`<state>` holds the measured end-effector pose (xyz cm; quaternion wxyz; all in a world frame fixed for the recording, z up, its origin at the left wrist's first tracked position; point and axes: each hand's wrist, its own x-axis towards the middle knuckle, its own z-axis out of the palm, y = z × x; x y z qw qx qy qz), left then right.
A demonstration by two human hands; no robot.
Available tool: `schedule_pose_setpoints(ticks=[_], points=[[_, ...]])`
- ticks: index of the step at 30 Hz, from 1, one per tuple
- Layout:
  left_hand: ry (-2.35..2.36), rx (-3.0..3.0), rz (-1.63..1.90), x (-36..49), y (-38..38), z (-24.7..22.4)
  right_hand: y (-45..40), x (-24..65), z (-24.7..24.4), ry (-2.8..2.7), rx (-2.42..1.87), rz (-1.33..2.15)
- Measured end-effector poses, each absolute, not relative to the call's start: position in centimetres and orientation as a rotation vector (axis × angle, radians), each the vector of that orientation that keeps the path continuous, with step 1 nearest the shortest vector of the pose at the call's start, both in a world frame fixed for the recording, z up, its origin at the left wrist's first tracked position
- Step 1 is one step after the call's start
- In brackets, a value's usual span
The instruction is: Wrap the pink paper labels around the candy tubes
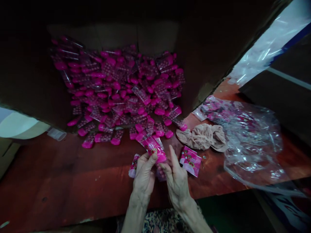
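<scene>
Two bare hands meet over the near part of a reddish tabletop [60,181], with a clear container in a pink printed sleeve [155,147] between them. The container is in the left hand [143,174], whose thumb presses on its upper face while the other fingers are mostly hidden beneath. Its long axis runs aslant, from the far left down to the near right, so the rounded pink end points at the right hand [177,183], just beside that hand's thumb. The right hand is thus nearer to this end; its index finger stands straight and apart from the bent thumb, but whether the thumb touches the container or grips something below, I cannot tell. A partly hidden bead-filled container [160,173] shows between the palms; its support is unclear. Straight ahead, a heap of pink-capped bead containers [121,94] spills from a cardboard box [199,61] toward the fingers. Flat pink printed sleeves [190,161] lie just right of the right hand, near a crumpled beige cloth [204,136], and a clear plastic bag [252,145] spreads beyond that.
</scene>
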<state>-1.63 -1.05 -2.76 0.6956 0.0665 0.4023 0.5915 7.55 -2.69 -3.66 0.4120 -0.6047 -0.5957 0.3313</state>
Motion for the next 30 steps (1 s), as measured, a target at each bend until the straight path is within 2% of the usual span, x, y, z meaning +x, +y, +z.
schedule_pose_setpoints(ticks=[6, 15, 22, 28, 30], points=[[0.891, 0.100, 1.388, -0.8, -1.3, -2.2, -2.6, 7.7, -3.4, -1.529, -1.492, 0.693], [0.814, 0.144, 1.282, -1.3, -1.3, -2.8, -2.5, 7.5, -3.3, -1.445, -1.528, 0.849], [0.851, 0.166, 1.351, -1.0, -1.6, -2.5, -2.5, 7.6, -3.5, -1.589, -1.496, 0.607], [0.838, 0.181, 1.316, -1.9, -1.7, -3.2, -2.5, 7.6, -3.6, -1.395, -1.416, 1.162], [0.856, 0.232, 1.302, -2.0, -1.7, -3.3, -2.4, 7.6, -3.2, -1.366, -1.394, 1.194]])
